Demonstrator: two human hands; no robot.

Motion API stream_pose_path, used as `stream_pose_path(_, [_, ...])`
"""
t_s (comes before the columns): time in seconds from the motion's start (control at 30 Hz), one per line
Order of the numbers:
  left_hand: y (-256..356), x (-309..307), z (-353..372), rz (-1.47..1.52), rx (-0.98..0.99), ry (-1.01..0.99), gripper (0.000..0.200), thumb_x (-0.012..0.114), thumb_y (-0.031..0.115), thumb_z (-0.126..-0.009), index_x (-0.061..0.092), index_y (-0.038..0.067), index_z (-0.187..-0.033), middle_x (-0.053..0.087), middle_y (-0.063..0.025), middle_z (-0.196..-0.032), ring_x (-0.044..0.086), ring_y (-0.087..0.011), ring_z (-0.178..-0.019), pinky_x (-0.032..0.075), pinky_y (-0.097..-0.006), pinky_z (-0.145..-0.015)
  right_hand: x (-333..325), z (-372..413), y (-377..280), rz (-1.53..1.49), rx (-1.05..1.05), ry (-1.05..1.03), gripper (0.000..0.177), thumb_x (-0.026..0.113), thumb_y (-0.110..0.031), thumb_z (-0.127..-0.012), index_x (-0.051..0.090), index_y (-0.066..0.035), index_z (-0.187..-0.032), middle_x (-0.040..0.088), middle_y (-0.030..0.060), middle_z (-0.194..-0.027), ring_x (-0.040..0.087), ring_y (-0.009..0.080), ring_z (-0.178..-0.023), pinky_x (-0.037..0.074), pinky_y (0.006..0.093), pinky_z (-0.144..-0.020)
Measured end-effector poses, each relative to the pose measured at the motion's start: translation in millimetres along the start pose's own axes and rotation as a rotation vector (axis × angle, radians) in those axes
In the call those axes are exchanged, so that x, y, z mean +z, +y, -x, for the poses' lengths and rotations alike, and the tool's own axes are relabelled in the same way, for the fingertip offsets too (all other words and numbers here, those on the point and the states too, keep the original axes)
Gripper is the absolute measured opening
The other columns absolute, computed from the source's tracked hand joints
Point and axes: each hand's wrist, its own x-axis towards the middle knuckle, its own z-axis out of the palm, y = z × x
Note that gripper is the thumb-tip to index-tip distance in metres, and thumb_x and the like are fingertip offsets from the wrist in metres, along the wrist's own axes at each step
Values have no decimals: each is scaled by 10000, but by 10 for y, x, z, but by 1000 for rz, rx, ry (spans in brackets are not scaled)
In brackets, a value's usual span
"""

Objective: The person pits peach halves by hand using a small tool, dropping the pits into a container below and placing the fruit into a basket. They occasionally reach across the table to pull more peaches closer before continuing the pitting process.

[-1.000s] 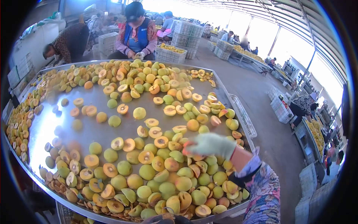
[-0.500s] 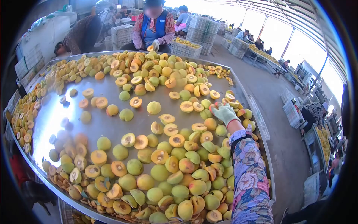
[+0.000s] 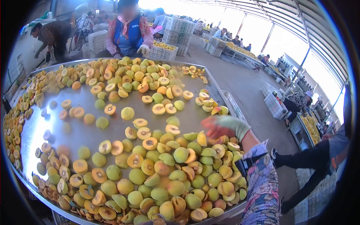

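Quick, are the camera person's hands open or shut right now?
Left hand: out of view, so I can't tell.
Right hand: gloved and blurred near the cut fruit; whether it's open, closed or holding something can't be told.

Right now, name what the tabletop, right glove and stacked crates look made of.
Tabletop: probably smooth steel, from grey sheen and glare. Right glove: perhaps cloth where matte green, rubbery where reddish. Crates: likely dull plastic, from pale lattice walls.
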Motion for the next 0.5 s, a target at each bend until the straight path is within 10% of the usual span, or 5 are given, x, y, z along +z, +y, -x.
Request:
stream_pose_path(0.1, [-23,3,-38,-11,-7,4,367,538,346,-991,625,-10,-976,654,-118,-1019,602,-222,-869,480,-338,-770,-728,-267,55,436,-277,776,458,664,-364,-884,583,-90,-1242,690,136,-955,678,198,-797,533,310,-670])
stream_pose_path(0.2, [-55,-8,-45,-16,-8,18,364,539,344,-990,625,-9,-974,654,-117,-1015,601,-222,-865,480,-337,-766,-846,-383,97,1045,-140,1133,543,586,-452,-905,553,-103,-1320,665,191,-1147,664,296,-1048,519,384,-887])
stream_pose_path(0.5, [-120,-96,-38,8,-20,56,355,541,338,-990,623,-6,-966,652,-112,-1002,598,-219,-854,478,-335,-756,-791,-783,348,1222,44,975,583,434,-577,-949,581,-129,-1292,550,185,-1341,484,344,-1290,396,417,-1066])
